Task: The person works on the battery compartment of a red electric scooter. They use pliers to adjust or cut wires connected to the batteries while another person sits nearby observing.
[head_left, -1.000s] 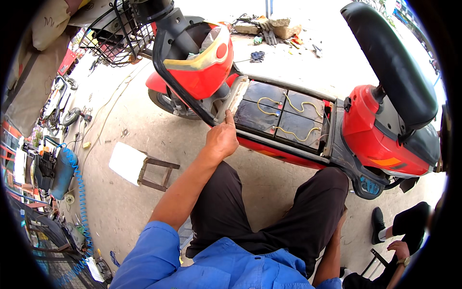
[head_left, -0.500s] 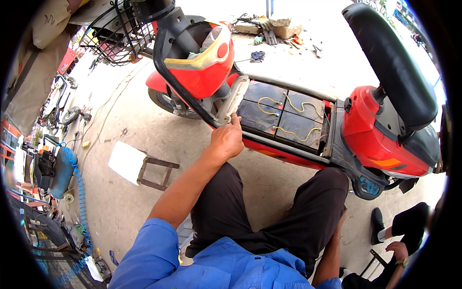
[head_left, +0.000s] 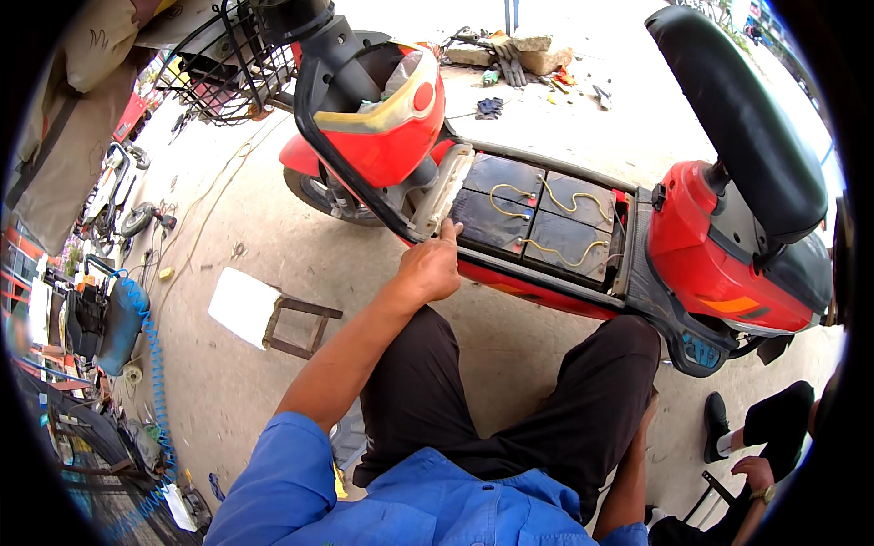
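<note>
My left hand (head_left: pixel 430 266) rests at the front end of the open battery compartment in a red scooter, its forefinger on a pale strip (head_left: pixel 443 187); the other fingers are curled, and whether they hold anything is hidden. Dark batteries (head_left: pixel 494 223) with yellow looped leads (head_left: pixel 560 257) lie to the right of that strip. My right forearm (head_left: pixel 625 482) runs down beside my right leg, the hand hidden behind it.
The scooter's black seat (head_left: pixel 739 118) stands raised at right. A small stool with a white top (head_left: pixel 241 307) is on the floor at left, near clutter and a blue coiled hose (head_left: pixel 155 382). A co-worker's hand (head_left: pixel 751 471) and legs show at lower right.
My left hand has shifted slightly right and down along the front end of the compartment. The scooter and batteries look the same.
</note>
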### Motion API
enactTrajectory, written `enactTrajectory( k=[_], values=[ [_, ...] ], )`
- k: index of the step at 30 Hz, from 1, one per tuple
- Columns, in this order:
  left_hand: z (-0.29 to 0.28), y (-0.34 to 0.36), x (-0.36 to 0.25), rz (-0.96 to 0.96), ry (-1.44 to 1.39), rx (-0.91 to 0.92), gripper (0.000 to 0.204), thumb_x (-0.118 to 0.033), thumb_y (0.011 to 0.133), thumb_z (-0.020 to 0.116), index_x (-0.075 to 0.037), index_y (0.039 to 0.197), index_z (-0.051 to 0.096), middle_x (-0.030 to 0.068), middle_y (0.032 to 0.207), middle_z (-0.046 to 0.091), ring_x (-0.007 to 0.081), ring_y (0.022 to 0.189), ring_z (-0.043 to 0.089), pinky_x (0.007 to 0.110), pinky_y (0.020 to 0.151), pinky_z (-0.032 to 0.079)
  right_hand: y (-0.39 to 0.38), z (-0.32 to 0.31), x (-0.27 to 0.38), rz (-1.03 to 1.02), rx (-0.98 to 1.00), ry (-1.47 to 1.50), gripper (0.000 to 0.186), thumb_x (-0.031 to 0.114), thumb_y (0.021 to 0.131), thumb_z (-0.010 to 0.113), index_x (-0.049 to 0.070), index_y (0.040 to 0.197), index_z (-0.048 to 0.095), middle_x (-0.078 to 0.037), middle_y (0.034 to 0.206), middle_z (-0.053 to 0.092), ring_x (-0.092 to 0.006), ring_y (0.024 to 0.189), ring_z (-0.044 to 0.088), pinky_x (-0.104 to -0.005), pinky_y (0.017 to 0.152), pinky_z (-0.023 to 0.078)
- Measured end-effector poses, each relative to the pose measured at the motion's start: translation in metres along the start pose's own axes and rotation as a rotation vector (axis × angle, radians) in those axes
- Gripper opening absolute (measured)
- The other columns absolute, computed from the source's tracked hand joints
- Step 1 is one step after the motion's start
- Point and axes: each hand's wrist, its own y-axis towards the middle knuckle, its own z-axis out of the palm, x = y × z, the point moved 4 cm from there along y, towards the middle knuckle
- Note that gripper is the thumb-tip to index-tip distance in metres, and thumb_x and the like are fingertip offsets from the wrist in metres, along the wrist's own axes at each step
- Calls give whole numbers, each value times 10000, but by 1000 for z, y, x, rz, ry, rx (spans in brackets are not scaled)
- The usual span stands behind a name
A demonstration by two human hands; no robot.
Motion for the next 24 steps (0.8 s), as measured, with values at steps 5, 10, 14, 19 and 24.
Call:
enactTrajectory(
  k=[5, 10, 14, 19, 24],
  values=[
    [-3, 4, 0, -111, 28, 48, 676, -62, 806, 521, 64, 1424, 277, 310, 1147, 597, 400, 1074, 594, 453, 917, 456, -3, 5, -12, -42, -75, 163, 332, 256, 787, 657, -54, 906, 642, -152, 764, 673, -172, 720, 607, -388, 617, 476],
    [2, 2, 4, 58, -55, -9, 685, -42, 798, 512, 58, 1429, 262, 310, 1160, 591, 400, 1085, 588, 451, 921, 454, -4, 2, 3, -22, -63, 51, 353, 260, 784, 656, -62, 927, 647, -154, 774, 677, -190, 735, 628, -394, 620, 479],
    [6, 1, 5, 142, -94, -79, 679, -26, 794, 485, 44, 1433, 265, 306, 1146, 602, 409, 1089, 585, 455, 918, 456, -1, 2, 4, -29, -42, 0, 346, 256, 787, 653, -61, 925, 647, -152, 774, 678, -189, 732, 626, -395, 619, 478],
    [-3, 5, -5, -97, 31, 42, 751, -23, 769, 490, 83, 1455, 204, 265, 1189, 609, 367, 1097, 607, 434, 907, 478, 0, 1, 7, -29, 15, 10, 330, 243, 790, 651, -56, 931, 649, -148, 771, 677, -184, 731, 621, -394, 621, 478],
    [5, 8, -2, -71, -1, -19, 655, -24, 802, 456, 40, 1431, 284, 287, 1105, 630, 404, 1074, 598, 456, 905, 465, -5, 1, 6, -18, -58, 67, 337, 270, 784, 663, -47, 898, 640, -139, 744, 664, -163, 708, 592, -388, 607, 467]
  ],
)
